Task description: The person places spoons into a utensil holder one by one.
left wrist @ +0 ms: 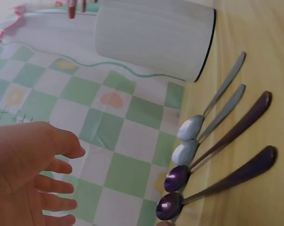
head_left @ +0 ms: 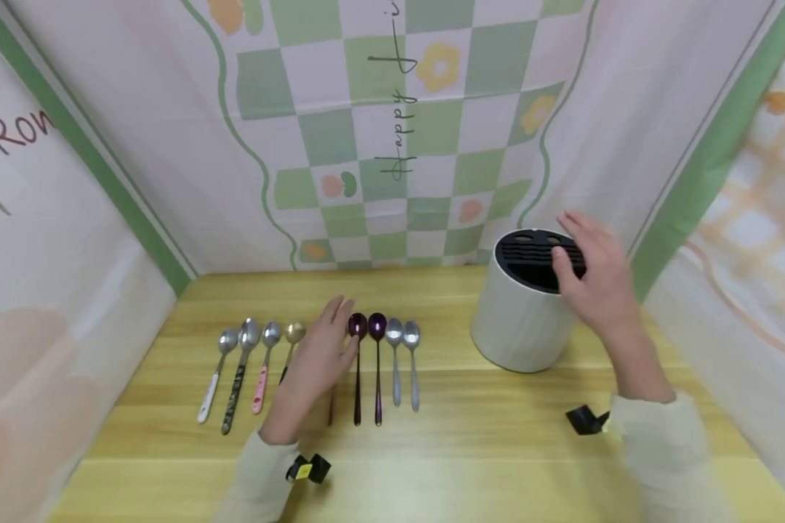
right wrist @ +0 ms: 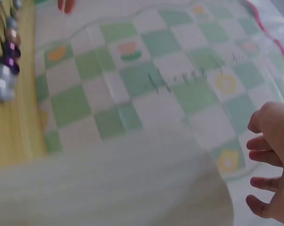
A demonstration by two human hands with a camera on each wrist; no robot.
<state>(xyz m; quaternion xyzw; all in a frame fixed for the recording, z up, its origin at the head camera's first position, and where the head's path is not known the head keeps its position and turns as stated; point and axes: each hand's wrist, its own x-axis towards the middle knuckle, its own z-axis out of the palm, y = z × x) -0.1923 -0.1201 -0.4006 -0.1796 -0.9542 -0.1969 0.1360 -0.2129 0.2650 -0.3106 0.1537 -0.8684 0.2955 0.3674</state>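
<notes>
**Reaching over the spoon row, holder steadied**

Starting with the biggest thing, you have the wooden table [head_left: 497,436], walled on three sides by a checked cloth backdrop [head_left: 392,145]. On its right stands the white cylindrical cutlery holder [head_left: 520,319], upright, its black slotted top facing up. Your right hand [head_left: 595,280] hovers over that top with fingers loosely spread and holding nothing; whether the fingertips actually touch the insert is hard to say, since the hand is blurred.

Left of the holder, well apart from it, spoons lie in a row with bowls pointing to the backdrop: two plain silver spoons [head_left: 402,363] nearest the holder, then two purple spoons [left wrist: 217,174], then your left hand [head_left: 320,356], then four patterned-handle spoons [head_left: 248,363] beyond it. That hand lies low over the middle of the row, fingers straight and slightly apart, gripping nothing; a dark handle shows beneath it.

By my reading, you are at the picking stage: no spoon is lifted yet and the holder's slots look empty. Your next move calls for closing thumb and fingers round one thin handle without nudging its close neighbours.
</notes>
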